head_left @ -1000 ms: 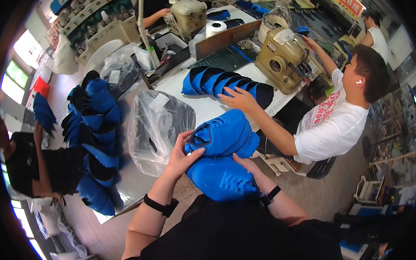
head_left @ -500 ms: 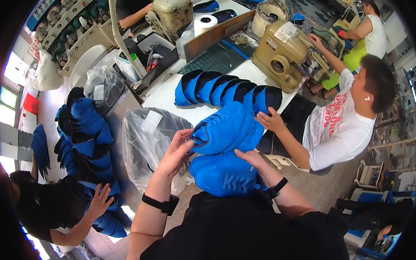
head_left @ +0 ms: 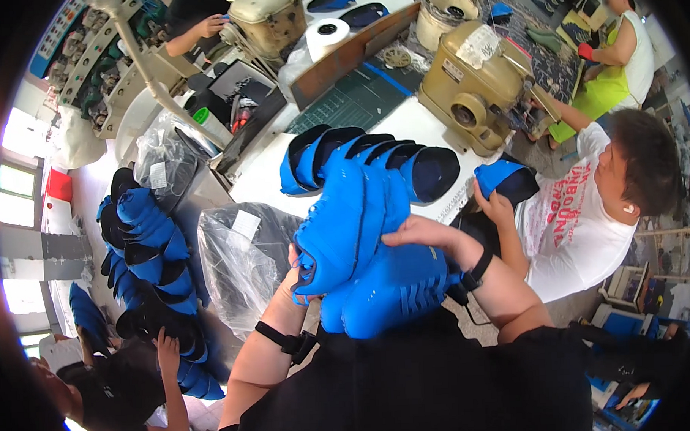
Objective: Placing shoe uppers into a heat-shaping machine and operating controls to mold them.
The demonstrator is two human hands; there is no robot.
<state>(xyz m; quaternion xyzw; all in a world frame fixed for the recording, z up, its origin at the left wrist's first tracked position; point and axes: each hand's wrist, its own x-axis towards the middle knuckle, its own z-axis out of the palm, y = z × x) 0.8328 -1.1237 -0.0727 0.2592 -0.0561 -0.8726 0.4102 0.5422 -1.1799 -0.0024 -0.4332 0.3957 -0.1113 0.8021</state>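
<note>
Both hands, left hand (head_left: 296, 282) and right hand (head_left: 429, 235), were closed around the blue uppers (head_left: 369, 253), near the plastic bag (head_left: 240, 257).

This is a sewing workshop or small factory that makes shoe parts. Heavy beige sewing machines (head_left: 473, 85) stand on a long white worktable (head_left: 264, 176), with another machine (head_left: 270, 17) further along it. A row of blue shoe uppers (head_left: 374, 165) lies lined up on the table, and more of them are piled in a long stack (head_left: 153, 260) on the left. Clear plastic bags (head_left: 240, 265) of stock sit beside the table. A roll of white tape (head_left: 327, 35) and a green cutting mat (head_left: 352, 101) lie among the tools. Several people work close together around the table, each handling blue pieces. Shelves of small items (head_left: 73, 50) line the far wall.
</note>
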